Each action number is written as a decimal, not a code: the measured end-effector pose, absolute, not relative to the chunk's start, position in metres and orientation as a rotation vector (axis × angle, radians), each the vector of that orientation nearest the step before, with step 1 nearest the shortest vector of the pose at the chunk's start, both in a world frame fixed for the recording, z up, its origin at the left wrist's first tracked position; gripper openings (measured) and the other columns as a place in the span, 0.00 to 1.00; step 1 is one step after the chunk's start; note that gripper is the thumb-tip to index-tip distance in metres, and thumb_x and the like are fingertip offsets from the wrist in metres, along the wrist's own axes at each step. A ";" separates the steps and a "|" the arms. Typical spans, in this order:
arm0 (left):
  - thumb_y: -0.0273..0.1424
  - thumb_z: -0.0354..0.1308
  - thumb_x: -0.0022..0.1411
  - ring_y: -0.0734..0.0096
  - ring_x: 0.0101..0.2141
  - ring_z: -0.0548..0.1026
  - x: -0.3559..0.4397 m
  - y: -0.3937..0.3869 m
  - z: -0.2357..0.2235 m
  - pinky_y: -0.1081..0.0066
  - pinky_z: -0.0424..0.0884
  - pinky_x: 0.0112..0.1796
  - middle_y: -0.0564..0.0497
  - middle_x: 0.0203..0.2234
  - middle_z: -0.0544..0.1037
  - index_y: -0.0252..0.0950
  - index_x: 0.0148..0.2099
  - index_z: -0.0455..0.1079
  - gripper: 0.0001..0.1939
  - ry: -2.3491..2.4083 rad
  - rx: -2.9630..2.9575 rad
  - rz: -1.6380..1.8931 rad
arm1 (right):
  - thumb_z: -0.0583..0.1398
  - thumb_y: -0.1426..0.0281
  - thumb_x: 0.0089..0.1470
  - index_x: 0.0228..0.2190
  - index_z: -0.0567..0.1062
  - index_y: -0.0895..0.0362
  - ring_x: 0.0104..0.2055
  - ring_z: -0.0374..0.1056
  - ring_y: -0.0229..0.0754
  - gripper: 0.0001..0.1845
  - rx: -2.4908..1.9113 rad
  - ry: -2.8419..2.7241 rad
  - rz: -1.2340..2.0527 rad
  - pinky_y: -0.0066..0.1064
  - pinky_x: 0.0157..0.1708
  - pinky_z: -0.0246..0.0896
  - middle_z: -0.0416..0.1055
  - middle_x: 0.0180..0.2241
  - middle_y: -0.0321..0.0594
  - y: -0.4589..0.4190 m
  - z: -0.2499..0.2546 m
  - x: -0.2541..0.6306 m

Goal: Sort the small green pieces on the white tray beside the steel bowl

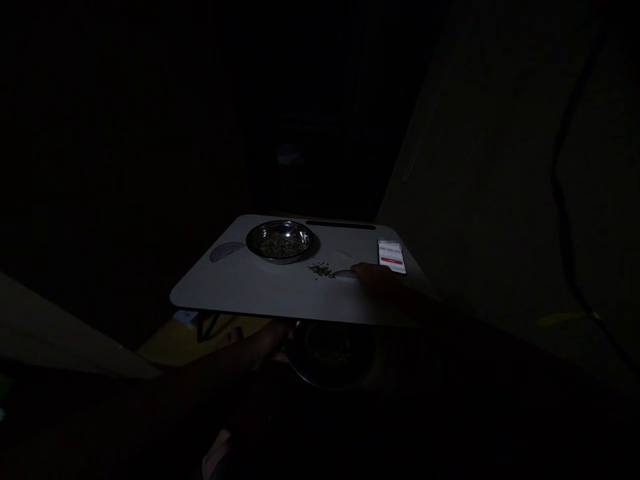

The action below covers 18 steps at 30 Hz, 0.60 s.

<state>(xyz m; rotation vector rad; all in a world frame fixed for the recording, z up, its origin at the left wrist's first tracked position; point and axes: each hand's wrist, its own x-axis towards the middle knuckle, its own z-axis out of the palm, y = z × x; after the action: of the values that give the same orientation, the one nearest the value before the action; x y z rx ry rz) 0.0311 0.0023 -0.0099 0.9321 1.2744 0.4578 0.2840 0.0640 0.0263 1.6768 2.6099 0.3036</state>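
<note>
My right hand (pixel 376 277) is closed on what looks like a knife (pixel 344 273), its pale blade pointing left, low over the white table. The blade's tip touches a small scattered pile of chopped greenish pieces (pixel 320 269). Behind the pile, to its left, a shiny steel bowl (pixel 253 248) holds many similar chopped bits. Below the table's front edge, my left hand (pixel 280 337) grips the rim of a second, larger metal bowl (pixel 320 385). That bowl is in deep shadow, and its contents are hard to make out.
The white folding table (pixel 260 293) has a dark slot along its back edge. A lit phone (pixel 392 259) lies at its right side, and a semicircular protractor-like piece (pixel 226 251) at its left. A wall (pixel 500 167) rises close on the right. Surroundings are very dark.
</note>
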 end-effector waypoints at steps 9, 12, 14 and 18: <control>0.22 0.46 0.40 0.76 0.18 0.66 0.031 0.005 -0.015 0.72 0.67 0.23 0.55 0.15 0.64 0.35 0.26 0.60 0.07 1.254 0.893 0.479 | 0.44 0.74 0.51 0.44 0.61 0.59 0.41 0.62 0.41 0.18 1.686 2.619 0.325 0.30 0.35 0.55 0.64 0.43 0.45 0.062 0.023 0.287; 0.22 0.46 0.40 0.76 0.17 0.65 0.030 0.006 -0.017 0.73 0.66 0.22 0.55 0.15 0.64 0.34 0.26 0.60 0.07 1.228 0.894 0.483 | 0.44 0.74 0.51 0.45 0.61 0.58 0.41 0.62 0.41 0.19 1.689 2.617 0.325 0.30 0.35 0.56 0.64 0.43 0.45 0.061 0.021 0.289; 0.22 0.46 0.40 0.75 0.18 0.66 0.029 0.006 -0.017 0.73 0.66 0.22 0.54 0.16 0.65 0.34 0.26 0.60 0.07 1.210 0.904 0.473 | 0.43 0.74 0.51 0.44 0.62 0.58 0.40 0.62 0.41 0.19 1.700 2.601 0.321 0.31 0.35 0.56 0.64 0.43 0.45 0.061 0.020 0.289; 0.22 0.46 0.40 0.73 0.21 0.68 0.029 0.006 -0.018 0.72 0.67 0.23 0.53 0.19 0.68 0.35 0.28 0.60 0.09 1.225 0.908 0.483 | 0.44 0.74 0.51 0.45 0.61 0.57 0.42 0.61 0.41 0.19 1.705 2.612 0.303 0.30 0.37 0.55 0.63 0.44 0.44 0.061 0.019 0.288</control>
<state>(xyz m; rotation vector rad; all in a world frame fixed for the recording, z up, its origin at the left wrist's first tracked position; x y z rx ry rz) 0.0290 0.0064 -0.0179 0.9081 1.2253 0.4832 0.2879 0.0605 0.0186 1.7049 2.6124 0.3035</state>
